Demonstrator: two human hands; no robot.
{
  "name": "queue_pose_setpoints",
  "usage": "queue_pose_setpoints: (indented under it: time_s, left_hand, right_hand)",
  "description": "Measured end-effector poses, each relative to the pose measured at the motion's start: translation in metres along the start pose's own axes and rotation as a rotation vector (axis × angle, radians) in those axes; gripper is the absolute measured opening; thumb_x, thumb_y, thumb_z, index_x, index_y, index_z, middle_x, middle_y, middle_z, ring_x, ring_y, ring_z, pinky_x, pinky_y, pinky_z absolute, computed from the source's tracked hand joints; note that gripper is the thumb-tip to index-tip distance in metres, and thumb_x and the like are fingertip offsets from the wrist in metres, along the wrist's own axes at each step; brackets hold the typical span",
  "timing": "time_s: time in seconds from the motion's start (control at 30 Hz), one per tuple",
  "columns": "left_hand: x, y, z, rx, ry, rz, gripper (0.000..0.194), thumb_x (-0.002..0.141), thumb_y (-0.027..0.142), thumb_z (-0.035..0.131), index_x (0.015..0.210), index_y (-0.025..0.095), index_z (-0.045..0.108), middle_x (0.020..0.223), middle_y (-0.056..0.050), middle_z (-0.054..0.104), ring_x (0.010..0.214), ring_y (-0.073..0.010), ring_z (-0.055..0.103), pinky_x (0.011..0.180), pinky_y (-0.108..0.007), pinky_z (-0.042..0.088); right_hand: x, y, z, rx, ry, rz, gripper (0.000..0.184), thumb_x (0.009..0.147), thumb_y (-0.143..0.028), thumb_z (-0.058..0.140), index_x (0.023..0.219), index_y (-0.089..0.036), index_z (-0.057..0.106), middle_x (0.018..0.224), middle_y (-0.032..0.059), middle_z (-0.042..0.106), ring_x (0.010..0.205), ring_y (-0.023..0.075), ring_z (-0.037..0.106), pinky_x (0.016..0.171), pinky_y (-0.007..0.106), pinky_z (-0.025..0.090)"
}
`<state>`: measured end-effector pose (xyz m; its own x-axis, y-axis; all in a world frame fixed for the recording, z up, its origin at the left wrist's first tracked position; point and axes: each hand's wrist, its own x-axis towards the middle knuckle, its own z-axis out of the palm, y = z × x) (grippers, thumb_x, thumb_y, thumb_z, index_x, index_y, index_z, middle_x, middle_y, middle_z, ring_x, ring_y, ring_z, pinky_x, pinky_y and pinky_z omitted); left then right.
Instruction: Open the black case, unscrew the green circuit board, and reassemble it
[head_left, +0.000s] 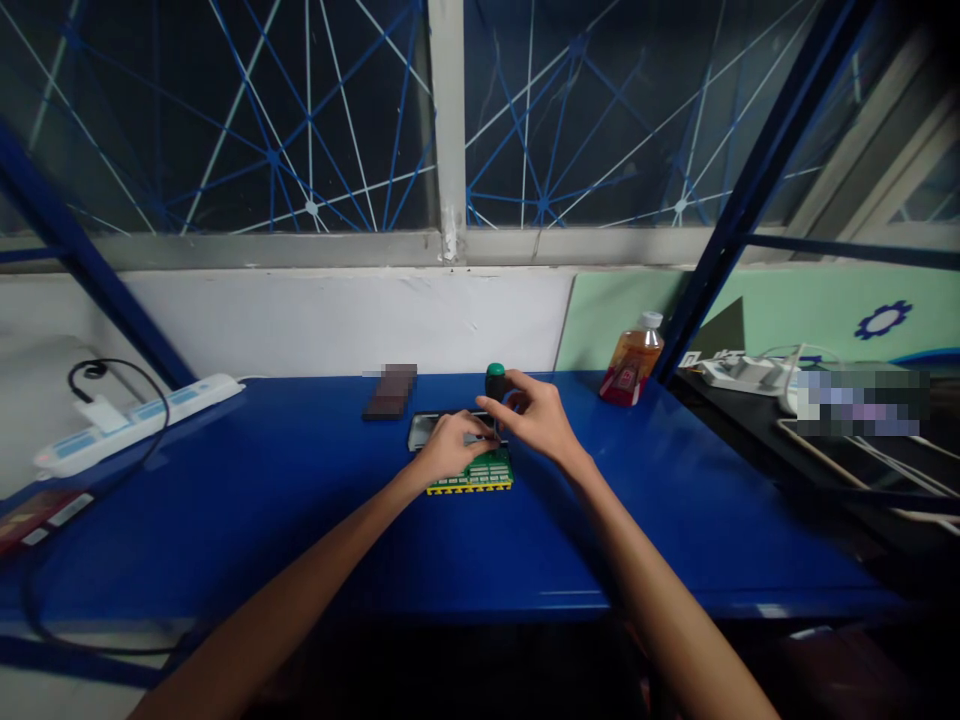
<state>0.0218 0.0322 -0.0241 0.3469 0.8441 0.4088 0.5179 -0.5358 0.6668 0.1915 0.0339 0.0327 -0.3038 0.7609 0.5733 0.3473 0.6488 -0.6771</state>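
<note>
A green circuit board [484,472] with a yellow front edge lies on the blue table [300,520]. My left hand [448,447] rests on the board's left part, fingers curled down onto it. My right hand [536,417] pinches the green-and-black handle of a screwdriver [495,384], which stands upright with its tip on the board. Just behind the board lies a small grey tray [421,430], partly hidden by my left hand.
A dark flat object [390,392] lies behind the tray. A bottle of orange liquid [632,361] stands at the back right. A white power strip [135,415] with a black cable sits at the left. Blue frame posts rise on both sides; another bench is on the right.
</note>
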Motion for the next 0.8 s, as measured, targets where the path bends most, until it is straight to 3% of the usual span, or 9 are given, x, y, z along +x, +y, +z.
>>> queue_pose_setpoints:
  time_s: [0.3,0.5,0.8]
  left_hand:
    - [0.0,0.002,0.0,0.031,0.005,0.03,0.013,0.078,0.03,0.065,0.083,0.025,0.076,0.087,-0.003,0.074,0.089,-0.0204,0.066,0.084,-0.034,0.05]
    - [-0.001,0.006,-0.001,-0.012,-0.011,0.096,0.02,0.084,0.027,0.059,0.095,0.024,0.075,0.094,-0.005,0.073,0.098,-0.0204,0.064,0.091,-0.035,0.047]
    - [0.0,0.001,0.003,-0.036,0.029,0.005,0.017,0.08,0.033,0.066,0.087,0.022,0.076,0.095,-0.006,0.073,0.093,-0.0205,0.066,0.088,-0.033,0.05]
  right_hand:
    - [0.001,0.005,0.0,0.055,-0.011,0.008,0.025,0.079,-0.044,0.062,0.077,-0.02,0.053,0.068,-0.0024,0.055,0.052,0.0106,0.054,0.049,0.024,0.038]
    - [0.002,0.01,0.0,0.06,-0.021,0.001,0.022,0.079,-0.04,0.061,0.084,-0.019,0.057,0.076,-0.0009,0.058,0.055,0.0097,0.052,0.052,0.024,0.038]
    - [0.001,0.01,0.001,0.032,-0.043,0.043,0.036,0.078,-0.048,0.064,0.1,-0.021,0.062,0.07,0.0002,0.062,0.056,0.0131,0.052,0.053,0.028,0.039]
